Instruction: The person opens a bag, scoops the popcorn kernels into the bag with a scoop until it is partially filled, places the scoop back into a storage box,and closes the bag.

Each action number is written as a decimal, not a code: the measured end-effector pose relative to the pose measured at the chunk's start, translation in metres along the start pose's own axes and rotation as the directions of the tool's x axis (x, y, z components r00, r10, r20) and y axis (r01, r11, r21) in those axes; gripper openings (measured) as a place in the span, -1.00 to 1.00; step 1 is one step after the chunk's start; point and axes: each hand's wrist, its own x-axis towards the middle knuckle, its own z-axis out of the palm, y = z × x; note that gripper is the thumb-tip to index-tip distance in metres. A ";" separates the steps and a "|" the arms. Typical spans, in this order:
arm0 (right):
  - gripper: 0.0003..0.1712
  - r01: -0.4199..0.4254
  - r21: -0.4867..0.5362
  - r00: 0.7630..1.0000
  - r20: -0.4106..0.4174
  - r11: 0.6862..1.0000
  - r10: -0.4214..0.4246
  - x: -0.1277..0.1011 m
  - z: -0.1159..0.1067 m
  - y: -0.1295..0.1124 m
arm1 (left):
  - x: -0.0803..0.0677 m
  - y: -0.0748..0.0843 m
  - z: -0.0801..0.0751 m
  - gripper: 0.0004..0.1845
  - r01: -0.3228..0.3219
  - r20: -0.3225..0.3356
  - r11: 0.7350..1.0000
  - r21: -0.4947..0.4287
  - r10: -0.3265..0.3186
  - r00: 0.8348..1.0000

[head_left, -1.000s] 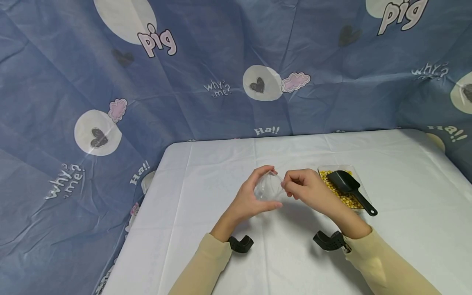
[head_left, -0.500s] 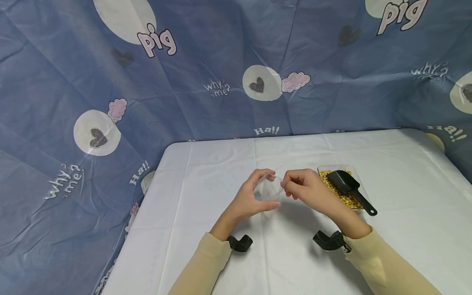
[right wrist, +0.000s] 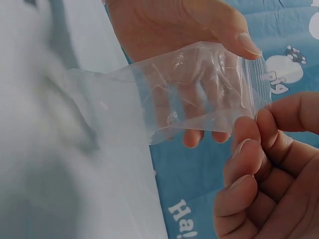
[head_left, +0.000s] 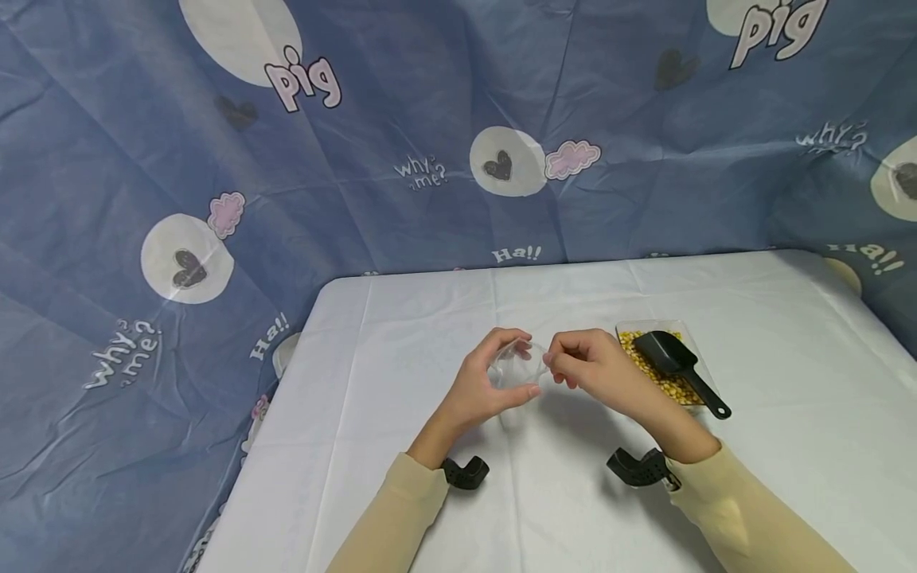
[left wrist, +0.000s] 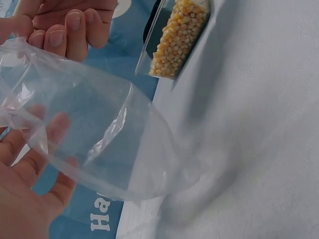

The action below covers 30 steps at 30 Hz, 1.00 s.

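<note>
A clear zip-lock bag (head_left: 510, 374) is held above the table with its mouth spread and its body hanging below. My left hand (head_left: 474, 390) curves round the mouth, thumb on the near side and fingers on the far side. Thumb and forefinger of my right hand (head_left: 602, 370) pinch the mouth's right edge. The right wrist view shows that pinch at the ridged zip strip of the bag (right wrist: 184, 94). Seen from the left wrist, the bag (left wrist: 114, 134) is puffed out, and only table and backdrop show through it.
Right of my right hand stands a clear box (head_left: 648, 324) of yellow corn kernels (head_left: 677, 388). A black scoop (head_left: 666, 354) lies across it, its handle over the near edge. White cloth covers the table (head_left: 415, 334); a blue printed curtain (head_left: 401, 223) hangs behind.
The bag's mouth has opened wider into a round. My left hand has shifted slightly down and left, while the right hand keeps its pinch almost in place.
</note>
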 end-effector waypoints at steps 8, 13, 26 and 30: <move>-0.67 -0.013 0.000 1.000 0.014 1.000 0.013 0.000 -0.001 0.001 | -0.001 0.000 0.000 -0.29 -0.001 0.002 1.000 0.025 0.001 1.000; -0.60 -0.029 -0.067 0.999 0.017 0.997 0.031 -0.001 -0.006 -0.004 | 0.000 -0.001 0.001 -0.24 0.003 -0.019 0.999 0.044 -0.002 1.000; -0.61 -0.040 -0.231 0.999 -0.024 0.972 0.036 -0.004 -0.019 -0.009 | 0.004 -0.002 0.003 -0.16 0.007 -0.037 0.999 0.044 -0.006 0.999; -0.65 -0.038 -0.281 0.998 -0.050 0.959 0.025 -0.005 -0.020 -0.012 | 0.002 -0.003 0.001 -0.17 0.011 -0.045 0.998 0.057 -0.008 0.999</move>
